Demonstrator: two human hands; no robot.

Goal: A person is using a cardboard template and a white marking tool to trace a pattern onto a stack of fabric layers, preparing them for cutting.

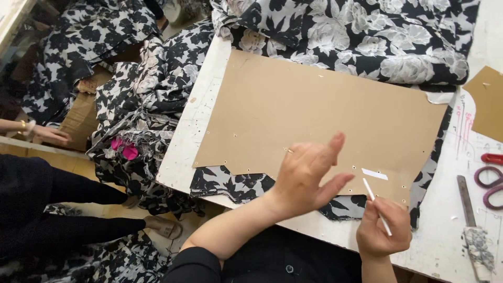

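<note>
On the flat brown cardboard pattern laid over black-and-white floral fabric, the left hand presses open-palmed while the right hand pinches a white chalk stick at its lower edge, seemingly mid-tracing, needing a steady template.

A garment-cutting workshop, as I see it through the head camera.

A brown cardboard pattern lies on black-and-white floral fabric across a white desk, scissors at its edge (more of the same cloth is heaped on the floor), where another person sits.
</note>
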